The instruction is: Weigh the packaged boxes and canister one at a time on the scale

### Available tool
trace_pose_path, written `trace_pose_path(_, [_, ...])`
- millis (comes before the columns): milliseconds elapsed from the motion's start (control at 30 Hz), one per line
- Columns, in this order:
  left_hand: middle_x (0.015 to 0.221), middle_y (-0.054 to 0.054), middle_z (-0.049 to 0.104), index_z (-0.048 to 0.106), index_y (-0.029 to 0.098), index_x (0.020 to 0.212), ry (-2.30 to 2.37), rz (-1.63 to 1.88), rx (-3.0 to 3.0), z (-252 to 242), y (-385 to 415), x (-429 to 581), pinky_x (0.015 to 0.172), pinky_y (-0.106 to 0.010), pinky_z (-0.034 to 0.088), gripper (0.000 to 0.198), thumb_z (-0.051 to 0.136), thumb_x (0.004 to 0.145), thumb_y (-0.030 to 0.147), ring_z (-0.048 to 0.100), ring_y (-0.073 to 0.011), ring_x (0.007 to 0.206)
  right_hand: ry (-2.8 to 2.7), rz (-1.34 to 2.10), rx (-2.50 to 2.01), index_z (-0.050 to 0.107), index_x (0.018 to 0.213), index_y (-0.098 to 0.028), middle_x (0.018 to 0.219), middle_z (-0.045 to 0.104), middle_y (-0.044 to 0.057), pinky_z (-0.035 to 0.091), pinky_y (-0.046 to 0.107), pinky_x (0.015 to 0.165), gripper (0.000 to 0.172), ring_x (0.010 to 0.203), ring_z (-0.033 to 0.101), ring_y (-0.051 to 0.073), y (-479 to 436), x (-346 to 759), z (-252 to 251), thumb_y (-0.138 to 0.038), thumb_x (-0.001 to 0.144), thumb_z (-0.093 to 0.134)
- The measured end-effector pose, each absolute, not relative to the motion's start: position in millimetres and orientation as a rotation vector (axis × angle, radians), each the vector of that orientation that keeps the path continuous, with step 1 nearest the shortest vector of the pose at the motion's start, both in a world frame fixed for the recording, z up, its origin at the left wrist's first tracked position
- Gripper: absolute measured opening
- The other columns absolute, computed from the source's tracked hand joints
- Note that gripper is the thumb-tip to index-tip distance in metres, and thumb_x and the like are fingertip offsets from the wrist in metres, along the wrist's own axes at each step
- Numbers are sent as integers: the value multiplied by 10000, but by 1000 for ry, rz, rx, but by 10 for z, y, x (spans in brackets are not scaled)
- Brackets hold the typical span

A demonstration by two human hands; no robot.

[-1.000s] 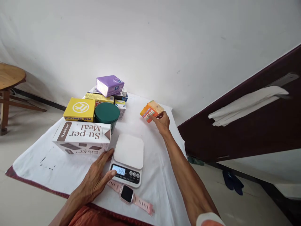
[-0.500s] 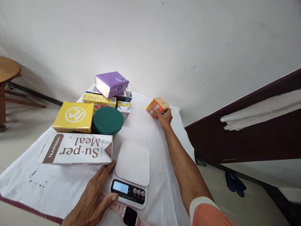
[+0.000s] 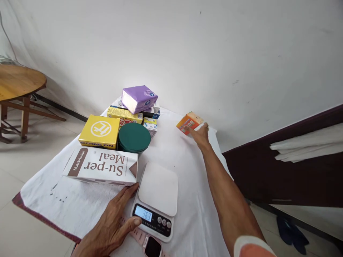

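Observation:
My right hand (image 3: 200, 135) reaches to the far right part of the cloth and grips a small orange box (image 3: 187, 123), thumb on the near side and fingers at the right. The box looks slightly tilted. My left hand (image 3: 115, 217) rests with thumb and fingers apart along the left edge of a white kitchen scale (image 3: 158, 189), its thumb by the lit display, which reads 363. Nothing lies on the scale's plate. A pink-strapped watch (image 3: 152, 246) lies in front of the scale, its strap partly behind the left hand.
Left of the scale lies a white Su-per Meal box (image 3: 103, 166). Behind it are a yellow box (image 3: 99, 130), a green-lidded tub (image 3: 134, 137) and smaller cartons topped by a purple tissue pack (image 3: 139, 99). A wall backs the white cloth (image 3: 187, 167); a wooden table (image 3: 21, 82) stands left.
The whole view has shifted, so things appear further right. My right hand still holds the orange box near the same spot on the cloth. My left hand stays beside the scale.

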State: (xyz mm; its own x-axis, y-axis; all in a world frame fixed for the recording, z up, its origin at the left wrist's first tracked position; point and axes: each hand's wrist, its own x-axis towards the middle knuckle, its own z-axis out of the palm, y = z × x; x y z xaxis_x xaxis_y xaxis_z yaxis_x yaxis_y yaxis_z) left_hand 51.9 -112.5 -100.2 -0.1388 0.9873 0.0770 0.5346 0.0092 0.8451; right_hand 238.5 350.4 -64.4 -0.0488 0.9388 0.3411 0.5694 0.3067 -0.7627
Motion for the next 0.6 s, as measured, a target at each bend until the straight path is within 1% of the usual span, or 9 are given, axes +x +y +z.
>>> trace_pose_path(33, [1658,-74,489,294,359,1684,1726,1033,1566,-1017,-1134,521,1224,-511,478,737,585,1018,480,504,-346,1504,-1705,451,-1383,476,1440,-183,1484,502,241,418,629,1167,1073,1436,446,440,3322,2315,-535,-502,524,935])
trace_pose_path(67, [1657,-75,490,301,356,1682,1723,1034,1559,-1026,-1140,522,1230,-509,471,735,587,1017,481,502,-343,1506,-1728,409,-1303,455,1477,-196,1552,446,231,369,632,1209,1088,1493,380,435,3106,2229,-414,-535,558,930])
trace_pose_path(100, [1658,-75,489,311,353,1679,1720,1038,1546,-1032,-1142,523,1238,-509,462,729,588,1017,483,497,-342,1509,-1787,458,-1170,452,1489,-237,1576,440,189,383,617,1207,1022,1498,391,400,2865,2128,-287,-584,635,896])
trace_pose_path(167, [1664,-79,480,328,341,1674,1715,1040,1527,-1031,-1136,521,1248,-510,446,715,583,1021,483,484,-341,1518,-1981,801,-876,536,1418,-302,1505,542,113,476,565,1145,736,1421,515,335,2362,1900,-36,-677,823,754])
trace_pose_path(200, [1666,-84,476,333,334,1673,1714,1040,1524,-1026,-1128,519,1249,-512,442,706,575,1026,483,479,-342,1521,-2084,969,-740,570,1390,-306,1480,576,103,493,546,1132,698,1403,541,328,2129,1783,73,-710,842,727])
trace_pose_path(233, [1667,-90,474,334,326,1672,1710,1042,1527,-1019,-1118,517,1249,-514,440,697,564,1033,481,477,-342,1521,-2162,1068,-638,561,1418,-317,1509,566,96,486,536,1145,741,1427,526,328,1925,1672,164,-713,823,754])
trace_pose_path(333, [1655,-116,482,354,293,1662,1666,1065,1542,-1001,-1089,519,1238,-517,448,675,537,1043,488,493,-344,1503,-2367,1115,-488,448,1559,-339,1643,451,92,430,566,1203,930,1516,433,346,1550,1426,319,-630,772,849])
trace_pose_path(467, [1661,-118,471,369,289,1651,1653,1088,1498,-1018,-1091,547,1245,-534,430,675,530,1039,524,479,-347,1510,-2595,1031,-369,359,1639,-326,1701,372,97,313,611,1276,948,1580,335,349,1504,1281,377,-484,822,815])
trace_pose_path(600, [1674,-108,452,373,302,1647,1674,1087,1469,-1022,-1093,561,1268,-536,392,669,529,1040,533,444,-344,1536,-2742,942,-415,380,1635,-245,1690,371,152,279,617,1294,1018,1586,307,376,1535,1152,449,-457,757,850])
